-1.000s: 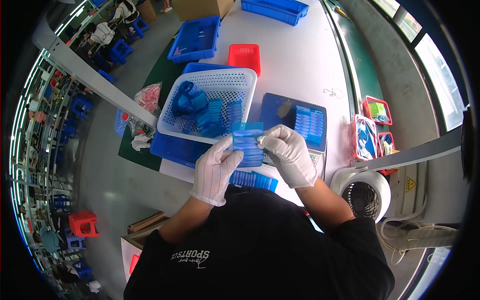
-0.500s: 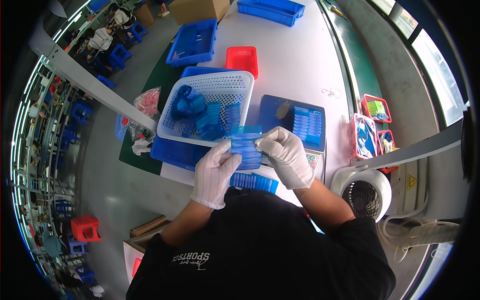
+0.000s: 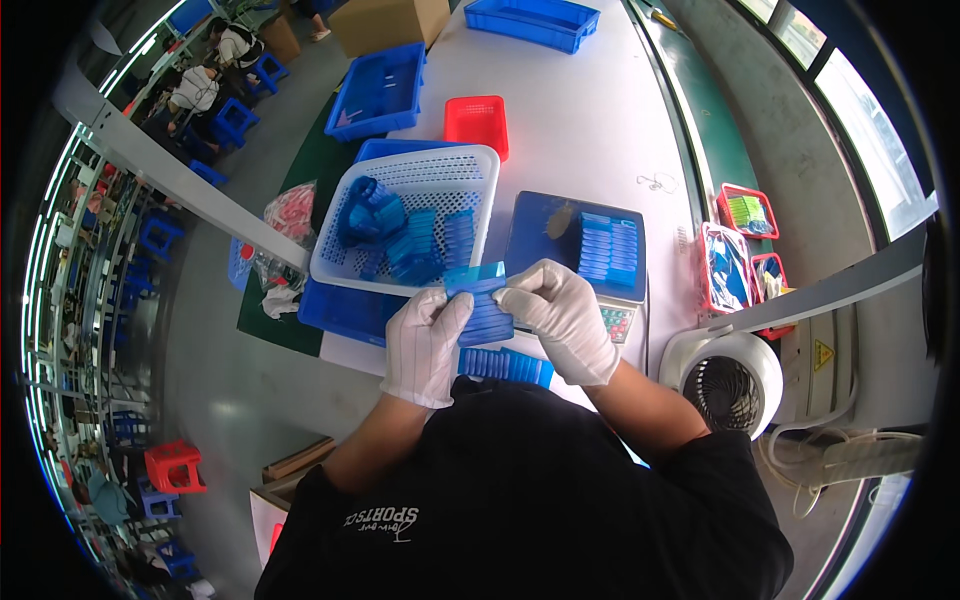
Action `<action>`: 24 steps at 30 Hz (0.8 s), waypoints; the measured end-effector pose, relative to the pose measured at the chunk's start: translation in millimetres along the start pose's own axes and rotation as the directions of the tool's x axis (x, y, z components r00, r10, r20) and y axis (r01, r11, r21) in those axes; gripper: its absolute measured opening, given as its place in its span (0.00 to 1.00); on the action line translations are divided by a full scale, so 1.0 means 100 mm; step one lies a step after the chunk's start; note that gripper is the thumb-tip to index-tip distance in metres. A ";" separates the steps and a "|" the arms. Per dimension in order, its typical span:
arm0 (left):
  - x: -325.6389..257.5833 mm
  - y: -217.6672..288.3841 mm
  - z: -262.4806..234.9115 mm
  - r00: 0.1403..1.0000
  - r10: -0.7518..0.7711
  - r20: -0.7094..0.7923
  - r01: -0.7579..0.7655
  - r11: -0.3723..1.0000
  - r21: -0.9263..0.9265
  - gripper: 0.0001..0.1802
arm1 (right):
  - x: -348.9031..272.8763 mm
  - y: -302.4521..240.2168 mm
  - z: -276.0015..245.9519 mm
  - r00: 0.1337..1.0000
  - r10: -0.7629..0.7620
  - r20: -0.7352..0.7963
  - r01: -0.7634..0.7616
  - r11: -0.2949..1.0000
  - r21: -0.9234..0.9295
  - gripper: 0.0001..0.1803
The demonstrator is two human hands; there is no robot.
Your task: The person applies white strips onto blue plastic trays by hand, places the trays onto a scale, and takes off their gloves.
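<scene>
Between my two white-gloved hands is a translucent blue ridged plastic strip [image 3: 484, 318], its flat top end tilted. My left hand [image 3: 424, 345] pinches its left edge. The thumb and fingers of my right hand [image 3: 562, 318] close on its right edge. Ahead and to the left stands a white perforated basket [image 3: 489, 200] with a pile of similar blue pieces [image 3: 412, 240]. A weighing scale [image 3: 538, 235] to the right carries more blue ridged strips [image 3: 608, 248]. Close to my body, another row of blue strips [image 3: 505, 366] lies on the table, partly hidden.
Farther off on the table are a red tray [image 3: 477, 121], blue crates [image 3: 375, 92] and a cardboard box [image 3: 388, 24]. A blue tray [image 3: 340, 313] sits under the basket. To the right stand a white fan [image 3: 722, 385] and small red baskets [image 3: 727, 268]. People sit working at far left.
Both hands have shifted slightly left and the strip has moved with them. It is now more tilted, its top end turned up to the right.
</scene>
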State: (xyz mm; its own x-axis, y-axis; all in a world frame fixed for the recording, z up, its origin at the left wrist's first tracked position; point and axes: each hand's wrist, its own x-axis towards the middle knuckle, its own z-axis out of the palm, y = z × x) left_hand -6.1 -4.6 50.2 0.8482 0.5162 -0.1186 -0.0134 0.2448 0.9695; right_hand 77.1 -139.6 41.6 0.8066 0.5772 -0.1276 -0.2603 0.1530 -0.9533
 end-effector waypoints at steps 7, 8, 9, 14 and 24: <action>0.09 -0.09 -0.11 0.992 0.126 -0.001 -0.124 0.977 0.176 0.08 | 0.07 -0.05 -0.02 0.992 0.001 -0.129 -0.002 1.000 -0.014 0.11; 0.11 -0.05 -0.09 0.991 0.133 -0.028 -0.125 0.972 0.201 0.10 | 0.12 0.02 -0.06 0.976 -0.095 -0.194 0.084 0.994 -0.064 0.12; 0.09 -0.01 -0.08 0.987 0.146 -0.062 -0.128 0.965 0.227 0.12 | 0.13 0.08 -0.10 0.951 -0.192 -0.244 0.168 0.979 -0.118 0.13; 0.13 -0.05 -0.23 0.982 0.183 -0.048 -0.147 0.899 0.413 0.15 | 0.11 -0.11 -0.17 0.958 -0.215 -0.188 0.176 0.963 -0.203 0.13; 0.05 -0.19 -0.12 0.954 0.257 0.157 -0.300 0.777 0.554 0.16 | -0.01 0.15 0.05 0.976 -0.218 0.022 0.212 0.916 -0.340 0.16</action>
State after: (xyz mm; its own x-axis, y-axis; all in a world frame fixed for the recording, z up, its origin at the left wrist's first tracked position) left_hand -8.4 3.1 28.2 0.8884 0.4267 0.1694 0.0284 -0.4193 0.9074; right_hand 69.4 -134.0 29.1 0.8323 0.5471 0.0892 0.1133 -0.0104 -0.9935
